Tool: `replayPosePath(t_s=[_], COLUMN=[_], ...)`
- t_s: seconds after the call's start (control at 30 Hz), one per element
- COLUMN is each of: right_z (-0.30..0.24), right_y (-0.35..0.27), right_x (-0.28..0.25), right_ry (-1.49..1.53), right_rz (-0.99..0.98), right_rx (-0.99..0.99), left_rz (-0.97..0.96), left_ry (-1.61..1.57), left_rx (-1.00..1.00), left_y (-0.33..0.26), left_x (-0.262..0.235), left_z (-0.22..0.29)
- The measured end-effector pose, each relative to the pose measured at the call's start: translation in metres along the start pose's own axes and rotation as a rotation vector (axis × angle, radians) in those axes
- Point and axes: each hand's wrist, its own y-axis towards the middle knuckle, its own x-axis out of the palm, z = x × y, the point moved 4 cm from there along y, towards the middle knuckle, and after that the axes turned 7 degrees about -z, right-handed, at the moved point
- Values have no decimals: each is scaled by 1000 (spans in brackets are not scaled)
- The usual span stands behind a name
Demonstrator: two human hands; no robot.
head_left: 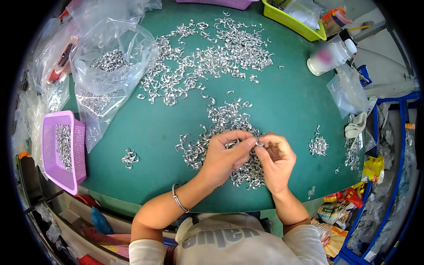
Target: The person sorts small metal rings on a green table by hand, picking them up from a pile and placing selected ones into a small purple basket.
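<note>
Between my fingertips is a small curved silver metal piece [259, 143]. My left hand [222, 160] pinches it from one side with thumb and forefinger. From the other side, the thumb and fingers of my right hand [280, 164] close on it. Both hands are over a loose pile of similar hook-shaped metal pieces [227, 115], hiding part of it. A wide spread of the same pieces [221, 57] lies farther back on the green table [282, 106]. Small separate heaps sit at the left [130, 158] and at the right [318, 145].
On the left, a transparent plastic bag [112, 88] and a purple basket [77, 145] hold more pieces. A yellow-green basket [296, 22] and a white bottle [329, 57] stand at the back right. Blue shelving [388, 185] with plastic bags borders the right side.
</note>
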Motion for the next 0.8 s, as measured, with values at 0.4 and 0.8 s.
replayPosePath(t_s=[0.4, 0.8], right_z=[-8, 29], right_y=[10, 80], right_x=[-32, -15], right_ry=[-201, -1081], right_rz=[95, -351], right_rx=[-109, -110], left_rz=[-167, -201], left_ry=[-450, -82], left_rx=[-360, -150], left_y=[3, 14], left_x=[1, -15], left_z=[-7, -1])
